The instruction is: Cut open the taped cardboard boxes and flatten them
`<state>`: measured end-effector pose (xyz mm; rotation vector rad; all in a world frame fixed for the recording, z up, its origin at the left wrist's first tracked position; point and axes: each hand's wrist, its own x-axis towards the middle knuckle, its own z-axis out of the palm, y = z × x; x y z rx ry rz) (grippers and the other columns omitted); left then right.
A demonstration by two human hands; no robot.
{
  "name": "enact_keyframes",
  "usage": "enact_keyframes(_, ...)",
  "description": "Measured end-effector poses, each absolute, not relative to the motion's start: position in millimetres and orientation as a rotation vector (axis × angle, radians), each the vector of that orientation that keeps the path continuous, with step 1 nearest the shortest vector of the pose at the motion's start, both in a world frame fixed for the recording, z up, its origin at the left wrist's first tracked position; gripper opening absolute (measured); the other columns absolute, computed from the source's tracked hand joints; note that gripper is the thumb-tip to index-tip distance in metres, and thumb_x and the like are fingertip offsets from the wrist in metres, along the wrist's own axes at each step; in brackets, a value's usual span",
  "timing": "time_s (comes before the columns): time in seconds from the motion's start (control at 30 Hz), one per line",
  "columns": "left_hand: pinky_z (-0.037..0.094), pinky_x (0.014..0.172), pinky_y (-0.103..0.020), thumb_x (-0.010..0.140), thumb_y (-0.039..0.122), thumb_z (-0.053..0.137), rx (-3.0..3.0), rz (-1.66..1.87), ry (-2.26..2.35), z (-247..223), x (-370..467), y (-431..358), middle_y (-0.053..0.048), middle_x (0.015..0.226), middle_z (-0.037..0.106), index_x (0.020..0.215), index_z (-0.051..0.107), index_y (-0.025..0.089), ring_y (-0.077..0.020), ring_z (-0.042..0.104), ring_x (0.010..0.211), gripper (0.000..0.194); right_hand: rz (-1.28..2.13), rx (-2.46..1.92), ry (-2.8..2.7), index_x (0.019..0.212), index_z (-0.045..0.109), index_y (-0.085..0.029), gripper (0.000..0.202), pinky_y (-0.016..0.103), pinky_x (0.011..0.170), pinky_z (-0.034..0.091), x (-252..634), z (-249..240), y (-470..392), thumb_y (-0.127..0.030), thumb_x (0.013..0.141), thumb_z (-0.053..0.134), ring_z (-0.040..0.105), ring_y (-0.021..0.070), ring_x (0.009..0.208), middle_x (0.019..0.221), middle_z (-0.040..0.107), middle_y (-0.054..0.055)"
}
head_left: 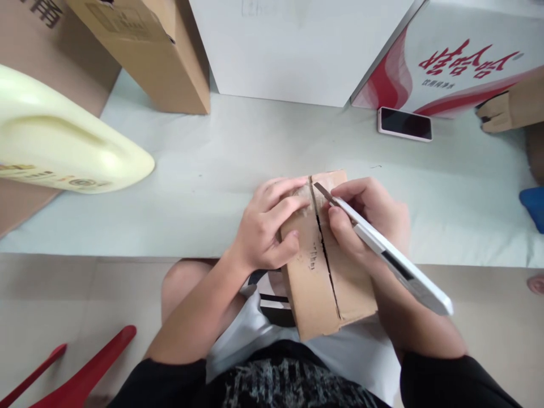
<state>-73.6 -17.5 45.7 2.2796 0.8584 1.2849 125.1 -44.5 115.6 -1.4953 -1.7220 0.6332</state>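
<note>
A small brown cardboard box (pixel 308 289) rests partly on the table's front edge and partly over my lap. A dark slit runs lengthwise between its top flaps, with tape near the far end. My left hand (pixel 272 224) lies on the box's left side, fingers apart and pressing on the top. In my right hand (pixel 369 215) is a white utility knife (pixel 395 263), gripped between thumb and fingers. Its blade points up and left, close to the far end of the slit; whether it touches the cardboard I cannot tell.
Across the pale table (pixel 182 209) stand a tall cardboard box (pixel 182 79), a white box (pixel 280 56) and a red-and-white carton (pixel 459 68). A phone (pixel 405 124) lies before the carton. A yellow bottle (pixel 63 136) is at left. Red legs (pixel 91 368) show below.
</note>
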Motion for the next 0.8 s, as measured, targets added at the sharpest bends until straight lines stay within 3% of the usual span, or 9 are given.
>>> enact_keyframes(0.17,0.051,0.115,-0.051,0.096,0.036,0.051,2.244,1.313,0.81,44.8,-73.4,-17.3,-0.021,0.141,0.064,0.125,0.064,0.017,-0.0328,0.062,0.132,0.037,0.521,-1.527,-1.772,0.093,0.065,-0.028,0.007,0.025,0.054,0.051,123.4,115.1,-43.9,-0.026,0.087,0.069,0.062,0.0125,0.056,0.07,0.071,-0.004)
enact_keyframes(0.37,0.053,0.111,-0.053,0.096,0.037,0.048,2.243,1.317,0.829,43.6,-71.6,-17.0,-0.018,0.137,0.065,0.125,0.062,0.02,-0.0329,0.063,0.129,0.037,0.407,-1.583,-1.816,0.092,0.066,-0.027,0.01,0.024,0.056,0.051,120.0,115.9,-42.2,-0.024,0.082,0.066,0.063,0.0123,0.056,0.07,0.071,-0.005)
enact_keyframes(0.8,0.053,0.111,-0.05,0.101,0.043,0.045,2.236,1.353,0.818,44.8,-70.3,-16.7,-0.018,0.134,0.066,0.121,0.063,0.018,-0.0317,0.064,0.127,0.036,0.398,-1.553,-1.832,0.093,0.064,-0.027,0.009,0.023,0.056,0.051,121.0,115.6,-43.0,-0.023,0.085,0.065,0.065,0.0127,0.057,0.068,0.07,-0.005)
